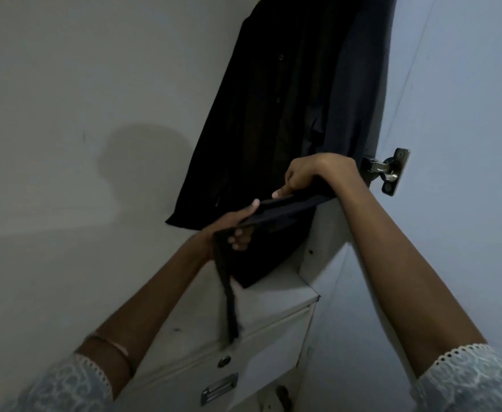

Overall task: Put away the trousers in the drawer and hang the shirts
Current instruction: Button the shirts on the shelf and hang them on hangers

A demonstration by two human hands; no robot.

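Left hand (234, 226) and right hand (312, 173) each grip the folded trousers (285, 211), fingers (239, 238) curled round the edge (a cord (231, 307) dangles); dark shirts (267, 114) hang behind, above the drawer unit (273, 325).

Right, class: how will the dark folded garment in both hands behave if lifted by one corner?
Probably floppy: a strip of the dark garment hangs limp below the left hand. Likely light: the right hand holds its end with only a pinch. One-handed, it would probably sag and unfold.
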